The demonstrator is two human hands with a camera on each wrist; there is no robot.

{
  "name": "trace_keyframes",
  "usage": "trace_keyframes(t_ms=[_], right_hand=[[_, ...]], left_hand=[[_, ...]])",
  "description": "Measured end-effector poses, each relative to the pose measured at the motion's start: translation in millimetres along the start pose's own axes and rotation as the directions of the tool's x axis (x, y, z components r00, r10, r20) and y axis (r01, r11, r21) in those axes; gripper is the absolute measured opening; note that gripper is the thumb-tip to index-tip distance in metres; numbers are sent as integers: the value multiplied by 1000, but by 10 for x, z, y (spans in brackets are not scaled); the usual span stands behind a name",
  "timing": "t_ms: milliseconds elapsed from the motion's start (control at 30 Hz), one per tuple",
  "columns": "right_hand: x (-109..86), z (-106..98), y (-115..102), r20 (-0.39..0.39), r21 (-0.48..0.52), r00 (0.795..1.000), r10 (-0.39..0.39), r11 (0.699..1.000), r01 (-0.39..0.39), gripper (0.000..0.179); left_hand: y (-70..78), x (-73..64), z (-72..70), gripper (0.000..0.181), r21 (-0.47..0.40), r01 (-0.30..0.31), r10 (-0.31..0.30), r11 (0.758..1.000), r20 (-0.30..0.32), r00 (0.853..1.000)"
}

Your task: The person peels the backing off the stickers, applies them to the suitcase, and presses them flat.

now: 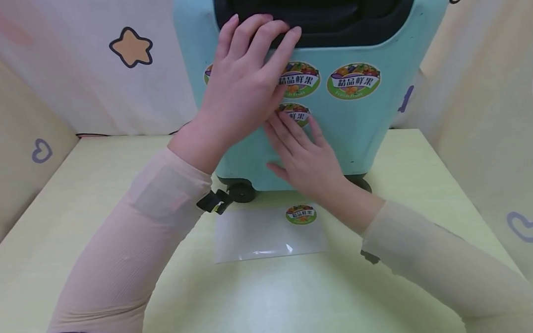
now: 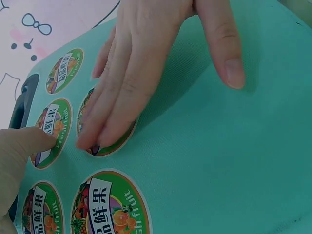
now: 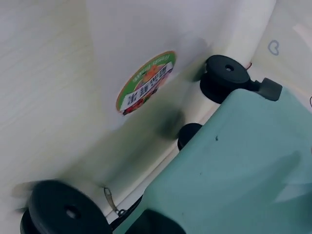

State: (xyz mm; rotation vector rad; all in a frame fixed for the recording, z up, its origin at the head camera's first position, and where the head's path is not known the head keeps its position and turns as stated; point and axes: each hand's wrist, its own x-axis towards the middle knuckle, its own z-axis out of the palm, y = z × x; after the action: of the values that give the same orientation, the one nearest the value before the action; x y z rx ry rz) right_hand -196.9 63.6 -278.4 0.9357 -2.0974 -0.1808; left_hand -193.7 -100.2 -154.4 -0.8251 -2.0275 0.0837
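Observation:
A light-blue suitcase (image 1: 345,133) stands upright with oval fruit stickers on its front. My right hand (image 1: 308,157) has straight fingers laid on a lower-row sticker (image 1: 302,116), partly covering it. In the left wrist view its fingertips rest on that sticker (image 2: 113,146), with the thumb apart on the bare shell. Above it, my left hand (image 1: 249,83) rests with its fingertips at the suitcase's black panel (image 1: 323,35). Its thumb (image 2: 36,140) touches an upper-row sticker (image 2: 62,119). Another lower sticker (image 2: 112,204) shows in the left wrist view, hidden behind my left hand in the head view.
On the table (image 1: 254,301), before the suitcase, lies a pale sheet (image 1: 251,236) bearing one fruit sticker (image 1: 301,214). Black wheels (image 3: 226,78) carry the suitcase. Patterned curtains (image 1: 65,61) hang behind and at both sides.

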Motion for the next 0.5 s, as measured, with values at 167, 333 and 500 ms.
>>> trace_keyframes(t_ms=[167, 333, 500], right_hand=[[-29, -6, 31, 2, -47, 1000, 13, 999, -13, 71], [-37, -15, 61, 3, -62, 1000, 21, 998, -21, 72], [-61, -27, 93, -19, -49, 999, 43, 998, -43, 73]], left_hand=[[8, 5, 5, 48, -7, -1, 1, 1000, 1, 1000], [-5, 7, 4, 48, -12, -5, 5, 1000, -10, 1000], [-24, 4, -1, 49, -38, -12, 12, 999, 0, 1000]])
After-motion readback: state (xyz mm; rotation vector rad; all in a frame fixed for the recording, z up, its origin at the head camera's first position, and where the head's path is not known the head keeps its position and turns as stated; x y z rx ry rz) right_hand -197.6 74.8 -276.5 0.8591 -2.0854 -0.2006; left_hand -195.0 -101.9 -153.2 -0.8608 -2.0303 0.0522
